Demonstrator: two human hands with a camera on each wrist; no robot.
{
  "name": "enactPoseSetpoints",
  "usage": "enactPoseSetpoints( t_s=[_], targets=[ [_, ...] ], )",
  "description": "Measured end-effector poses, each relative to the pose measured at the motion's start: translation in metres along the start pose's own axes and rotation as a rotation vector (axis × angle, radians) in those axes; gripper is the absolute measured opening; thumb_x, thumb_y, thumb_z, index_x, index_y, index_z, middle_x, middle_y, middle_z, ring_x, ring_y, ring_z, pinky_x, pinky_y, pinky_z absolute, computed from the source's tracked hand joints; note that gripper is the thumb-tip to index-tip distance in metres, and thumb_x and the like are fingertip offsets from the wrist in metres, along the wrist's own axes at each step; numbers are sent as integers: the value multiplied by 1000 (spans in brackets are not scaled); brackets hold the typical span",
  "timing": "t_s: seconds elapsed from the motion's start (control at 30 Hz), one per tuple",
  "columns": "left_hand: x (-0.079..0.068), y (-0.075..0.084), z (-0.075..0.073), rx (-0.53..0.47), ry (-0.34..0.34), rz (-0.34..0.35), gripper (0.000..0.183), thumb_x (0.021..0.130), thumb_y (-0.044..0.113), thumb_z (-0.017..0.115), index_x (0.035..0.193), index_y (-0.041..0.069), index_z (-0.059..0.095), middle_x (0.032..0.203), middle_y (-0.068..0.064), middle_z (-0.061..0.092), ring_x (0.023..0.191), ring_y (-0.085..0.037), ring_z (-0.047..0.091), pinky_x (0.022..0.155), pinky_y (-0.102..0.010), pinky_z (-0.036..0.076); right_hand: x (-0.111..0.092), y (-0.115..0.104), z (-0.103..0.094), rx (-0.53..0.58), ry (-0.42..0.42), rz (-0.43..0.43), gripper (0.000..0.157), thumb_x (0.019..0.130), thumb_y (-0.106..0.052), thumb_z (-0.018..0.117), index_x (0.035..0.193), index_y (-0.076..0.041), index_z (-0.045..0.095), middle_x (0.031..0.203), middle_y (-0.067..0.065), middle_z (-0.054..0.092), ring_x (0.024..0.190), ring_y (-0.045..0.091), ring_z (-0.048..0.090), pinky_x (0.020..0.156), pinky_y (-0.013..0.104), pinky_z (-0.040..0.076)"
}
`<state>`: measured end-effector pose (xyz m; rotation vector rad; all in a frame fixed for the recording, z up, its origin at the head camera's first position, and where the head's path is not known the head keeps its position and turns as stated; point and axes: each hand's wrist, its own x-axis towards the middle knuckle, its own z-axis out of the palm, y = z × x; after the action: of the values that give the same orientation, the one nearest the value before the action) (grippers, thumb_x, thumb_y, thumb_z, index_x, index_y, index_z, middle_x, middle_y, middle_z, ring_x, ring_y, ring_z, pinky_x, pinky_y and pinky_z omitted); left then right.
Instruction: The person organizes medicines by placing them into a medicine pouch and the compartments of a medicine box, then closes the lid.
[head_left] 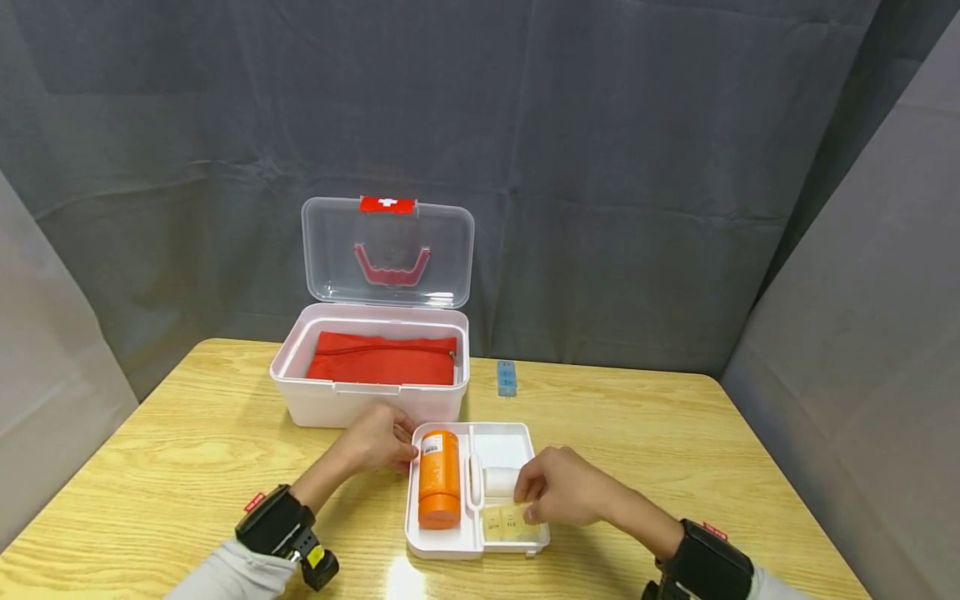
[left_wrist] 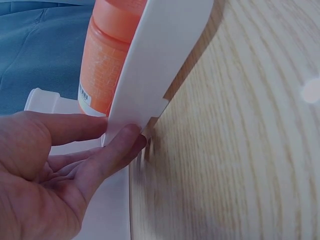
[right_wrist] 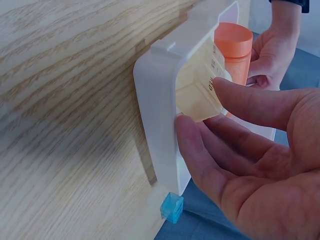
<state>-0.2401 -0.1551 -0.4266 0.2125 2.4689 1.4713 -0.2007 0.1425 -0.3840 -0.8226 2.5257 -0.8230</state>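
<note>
My left hand pinches the left wall of a white divided tray; the left wrist view shows fingers on both sides of that wall. An orange bottle with a white label lies in the tray's left compartment. In the lower right compartment is a translucent yellow pill organizer, marked with day letters. My right hand holds its right end between thumb and fingers, as the right wrist view shows at the organizer. Just above it sits a white roll, partly covered by the right hand.
Behind the tray stands a white first-aid box, its clear lid raised and a red zip pouch inside. A small blue pill organizer lies on the wooden table near the back edge. Grey cloth hangs behind.
</note>
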Motion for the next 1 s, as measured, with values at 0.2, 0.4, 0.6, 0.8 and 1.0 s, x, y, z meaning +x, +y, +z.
enactPoseSetpoints(
  t_s=[0.2, 0.4, 0.6, 0.8, 1.0],
  targets=[
    [2, 1, 1, 20, 13, -19, 23, 82, -10, 74, 103, -14, 66, 89, -19, 74, 70, -27, 75, 64, -39, 63, 2, 0, 2, -14, -18, 5, 12, 74, -3, 81, 82, -10, 75, 75, -6, 68, 70, 4, 59, 64, 23, 51],
    [2, 1, 1, 24, 23, -31, 23, 82, -9, 75, 103, -13, 67, 88, -18, 74, 70, -28, 75, 64, -39, 63, 1, -1, 3, -22, -23, -5, 11, 76, -5, 82, 84, -10, 77, 76, -6, 70, 70, 1, 58, 64, 22, 50],
    [2, 1, 0, 15, 17, -25, 24, 82, -10, 74, 104, -14, 66, 89, -19, 74, 71, -27, 75, 65, -39, 63, 1, 0, 6, -43, -23, 5, 11, 76, -5, 81, 85, -10, 77, 76, -6, 69, 71, 2, 57, 62, 23, 48],
    [1, 1, 0, 7, 12, -17, 23, 82, -10, 74, 104, -14, 66, 89, -20, 74, 71, -27, 75, 64, -39, 63, 2, 0, 7, -65, -26, 33, 11, 77, -5, 79, 86, -10, 78, 78, -6, 70, 72, 5, 58, 63, 24, 49],
    [0, -1, 0, -11, -6, 23, 23, 81, -12, 72, 103, -17, 66, 88, -23, 74, 70, -28, 75, 62, -40, 63, 4, 0, 7, -57, -24, 59, 11, 77, -7, 78, 88, -9, 78, 80, -4, 71, 74, 10, 58, 63, 27, 48]
  ],
)
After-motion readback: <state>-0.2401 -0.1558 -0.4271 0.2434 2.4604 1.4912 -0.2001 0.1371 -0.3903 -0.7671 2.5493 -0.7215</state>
